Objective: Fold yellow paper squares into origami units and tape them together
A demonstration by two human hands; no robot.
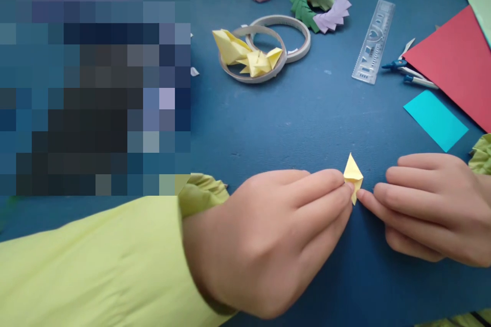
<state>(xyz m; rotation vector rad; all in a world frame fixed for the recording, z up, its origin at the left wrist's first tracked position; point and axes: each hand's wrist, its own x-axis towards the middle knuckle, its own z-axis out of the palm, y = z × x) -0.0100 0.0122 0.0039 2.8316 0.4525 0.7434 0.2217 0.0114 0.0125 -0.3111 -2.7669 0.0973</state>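
Note:
A small folded yellow paper piece (353, 174) stands on the blue table (307, 122) near its front edge. My left hand (268, 240), in a light green sleeve, pinches the piece from the left with closed fingers. My right hand (429, 204) meets it from the right, fingers curled, one fingertip touching the piece's lower point.
Two tape rolls (282, 36) lie further back, with folded yellow paper pieces (249, 56) on them. Behind them sits a purple and green paper ring (326, 5). A clear ruler (374, 43), a compass (406, 69), red paper (456, 61) and a cyan slip (435, 120) lie right.

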